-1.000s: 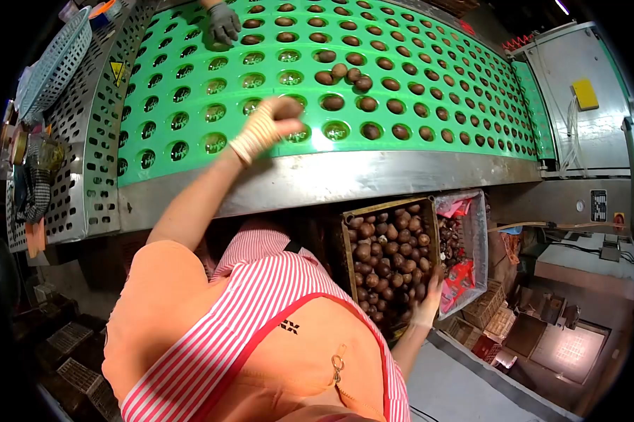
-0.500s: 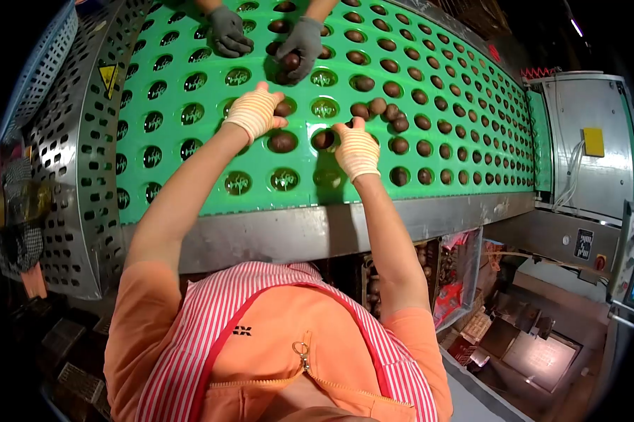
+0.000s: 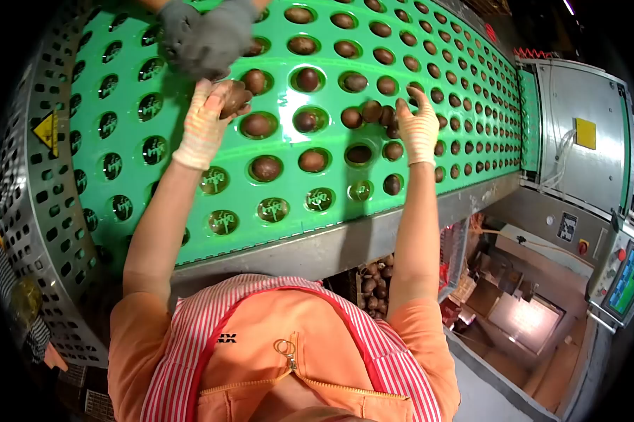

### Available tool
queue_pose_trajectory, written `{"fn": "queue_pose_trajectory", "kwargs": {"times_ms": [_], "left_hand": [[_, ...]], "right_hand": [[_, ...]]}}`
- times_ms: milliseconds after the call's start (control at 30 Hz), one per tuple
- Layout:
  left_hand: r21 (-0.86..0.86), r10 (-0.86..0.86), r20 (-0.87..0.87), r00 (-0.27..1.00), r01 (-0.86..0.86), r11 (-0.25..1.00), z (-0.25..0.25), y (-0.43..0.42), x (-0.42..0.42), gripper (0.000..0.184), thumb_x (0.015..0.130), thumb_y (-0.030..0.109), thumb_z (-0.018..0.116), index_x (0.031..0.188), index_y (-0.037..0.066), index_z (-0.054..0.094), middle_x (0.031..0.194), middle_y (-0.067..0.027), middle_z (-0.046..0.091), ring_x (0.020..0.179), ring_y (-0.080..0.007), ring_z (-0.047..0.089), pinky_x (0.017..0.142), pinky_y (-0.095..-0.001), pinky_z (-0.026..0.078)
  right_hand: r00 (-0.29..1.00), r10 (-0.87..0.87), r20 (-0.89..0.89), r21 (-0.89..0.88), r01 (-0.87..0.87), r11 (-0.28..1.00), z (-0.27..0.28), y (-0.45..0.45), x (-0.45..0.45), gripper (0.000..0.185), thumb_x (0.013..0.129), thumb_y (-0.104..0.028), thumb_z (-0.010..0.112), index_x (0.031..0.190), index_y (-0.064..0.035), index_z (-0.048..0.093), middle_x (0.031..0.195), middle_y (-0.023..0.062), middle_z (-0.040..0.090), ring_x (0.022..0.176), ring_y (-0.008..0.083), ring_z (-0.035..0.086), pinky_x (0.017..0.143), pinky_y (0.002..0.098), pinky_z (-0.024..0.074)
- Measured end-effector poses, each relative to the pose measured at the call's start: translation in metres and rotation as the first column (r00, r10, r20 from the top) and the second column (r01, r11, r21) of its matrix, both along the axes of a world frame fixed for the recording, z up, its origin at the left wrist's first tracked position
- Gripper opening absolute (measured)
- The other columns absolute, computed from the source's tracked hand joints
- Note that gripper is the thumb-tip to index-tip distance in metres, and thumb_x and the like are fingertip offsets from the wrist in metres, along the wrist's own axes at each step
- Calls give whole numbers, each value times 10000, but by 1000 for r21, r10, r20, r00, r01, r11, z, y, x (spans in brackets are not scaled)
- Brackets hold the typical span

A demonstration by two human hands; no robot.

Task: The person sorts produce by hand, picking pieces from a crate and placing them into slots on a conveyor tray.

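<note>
My left hand [image 3: 208, 126], in a cream striped glove, curls its fingers around a brown egg-shaped piece [image 3: 234, 100] over the green belt. It is beside a co-worker's grey-gloved hands [image 3: 211, 39], which are partly blurred. My right hand [image 3: 419, 130], gloved alike, has thumb and fingers apart at the right side of a small cluster of loose brown egg-shaped pieces [image 3: 371, 112]. Whether its thumb touches the cluster I cannot tell. Many oval cups in the green belt [image 3: 289, 184] hold one brown piece each; cups at the left and along the near edge hold none.
A perforated metal guard [image 3: 41, 232] with a yellow warning sign [image 3: 47, 133] stands at the left. A metal rail [image 3: 331, 250] borders the belt's near side. Below it sits a crate of brown pieces [image 3: 374, 288]. At the right are a metal cabinet [image 3: 577, 176] and a control screen [image 3: 623, 285].
My view has shifted. My left hand has moved left, up against the co-worker's gloved hands. My right hand has moved right, to the other side of the loose cluster.
</note>
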State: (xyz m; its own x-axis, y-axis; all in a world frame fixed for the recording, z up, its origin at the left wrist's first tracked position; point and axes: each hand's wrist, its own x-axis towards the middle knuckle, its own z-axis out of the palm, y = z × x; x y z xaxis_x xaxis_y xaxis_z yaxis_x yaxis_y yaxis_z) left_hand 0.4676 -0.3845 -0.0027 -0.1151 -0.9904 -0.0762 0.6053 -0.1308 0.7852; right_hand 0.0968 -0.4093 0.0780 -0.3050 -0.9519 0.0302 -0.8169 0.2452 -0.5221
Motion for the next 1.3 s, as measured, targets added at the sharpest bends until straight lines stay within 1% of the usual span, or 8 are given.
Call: {"fn": "queue_pose_trajectory", "kwargs": {"times_ms": [167,367,533,700,933,1133,1200,1300], "left_hand": [[-196,-84,687,722,295,935,37,42,-58,461,957,369,582,1276,47,504,1108,-122,567,939,-196,574,852,-344,492],[-337,370,905,210,885,322,-3,115,-129,382,830,220,585,1186,81,568,1143,-122,557,1164,-342,521,999,-466,421],[-396,309,914,263,744,537,17,112,-117,329,863,165,545,1184,104,585,1180,-109,571,1151,-327,536,999,-459,429],[-373,209,916,343,532,761,47,30,-161,334,934,273,546,1235,134,582,1282,-172,526,1178,-390,504,1005,-461,433],[65,197,945,-263,737,672,29,-42,-266,438,874,263,630,1297,169,567,1310,-198,501,1110,-395,561,981,-481,467],[-296,77,900,429,470,832,78,-17,-165,509,791,212,661,1261,52,549,1150,-206,607,1087,-365,574,970,-429,460],[-487,392,872,293,426,763,69,7,-94,496,779,217,668,1247,80,579,1243,-180,548,1226,-344,470,1051,-409,390],[-344,240,929,282,422,839,63,92,-17,479,795,197,652,1241,43,569,1229,-183,536,1218,-340,474,1058,-411,385]], "right_hand": [[984,125,-127,452,-54,890,3,16,-21,671,777,-419,705,1365,-143,536,1228,223,630,1137,370,604,971,431,477],[963,144,-229,460,-23,888,-32,-4,-22,691,774,-404,704,1408,-240,482,1265,201,597,1141,382,587,975,445,481],[977,204,64,263,-214,941,-13,49,-43,650,784,-279,750,1380,-254,491,1177,281,576,1103,421,585,936,467,499],[905,366,-219,395,-261,881,-12,151,6,525,817,-152,681,1281,-366,562,1103,203,555,859,405,644,809,463,545],[891,397,-222,300,-325,897,-31,171,22,673,786,-116,694,1381,-321,455,1071,175,576,838,381,637,735,484,526],[799,-119,590,47,114,992,-41,186,-29,507,796,-171,765,1236,-42,548,921,88,662,690,174,602,584,331,500],[482,-276,832,203,198,959,-2,197,-18,440,828,-197,758,1185,-26,565,887,52,651,577,84,534,456,247,437],[597,-158,786,192,8,981,2,201,9,443,814,-176,770,1172,-20,562,893,50,648,614,85,546,482,240,460]]}}
